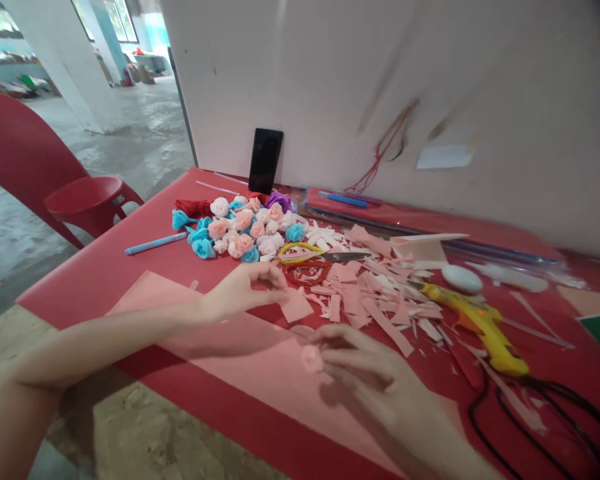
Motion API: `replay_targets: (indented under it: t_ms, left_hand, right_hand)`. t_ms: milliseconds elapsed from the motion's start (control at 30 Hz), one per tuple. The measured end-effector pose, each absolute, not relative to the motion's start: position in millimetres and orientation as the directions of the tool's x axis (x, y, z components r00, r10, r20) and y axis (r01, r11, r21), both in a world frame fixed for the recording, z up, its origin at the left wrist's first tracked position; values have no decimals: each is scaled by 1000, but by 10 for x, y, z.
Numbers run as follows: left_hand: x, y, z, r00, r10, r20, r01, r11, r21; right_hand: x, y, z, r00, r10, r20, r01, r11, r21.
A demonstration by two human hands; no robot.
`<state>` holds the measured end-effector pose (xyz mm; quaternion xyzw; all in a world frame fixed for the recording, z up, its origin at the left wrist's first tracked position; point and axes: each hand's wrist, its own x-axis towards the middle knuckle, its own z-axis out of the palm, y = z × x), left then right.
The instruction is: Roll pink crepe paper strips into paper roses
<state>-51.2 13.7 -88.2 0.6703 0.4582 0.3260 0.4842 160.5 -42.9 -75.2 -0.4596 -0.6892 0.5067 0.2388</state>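
My right hand (380,377) pinches a small pale pink paper rose (311,360) above a long pink paper sheet (260,343). Further left, my left hand (245,290) has its thumb and fingers closed at the edge of a small pink paper piece (296,305). Just beyond that hand lie scissors (307,273) with one yellow and one red handle loop. Pink and white paper scraps (350,287) spread to the right of them. Behind my left hand is a pile of pink, white, blue and purple paper flowers (243,230).
A yellow glue gun (480,320) with a black cord lies at the right, near a white oval object (461,279). A black phone (266,160) leans on the wall. A blue pen (155,243) rests at the left, and a red chair (35,147) stands beyond the table.
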Motion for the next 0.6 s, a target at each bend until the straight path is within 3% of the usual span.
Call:
replay_targets:
  t_ms: [133,300,600]
  left_hand:
    - [-403,-86,-858,351,936,-18,132,-31,991]
    - [-367,-169,-880,289,957,19,117,-55,992]
    - [-327,-247,-910,368,930,12,122,-61,991]
  right_hand:
    - [1617,-434,-778,-284,958,42,407,160,-900]
    - [1629,-488,-802,-381,908,171,426,337,-840]
    - [1611,-457,-844,-384,918,97,500,295,-814]
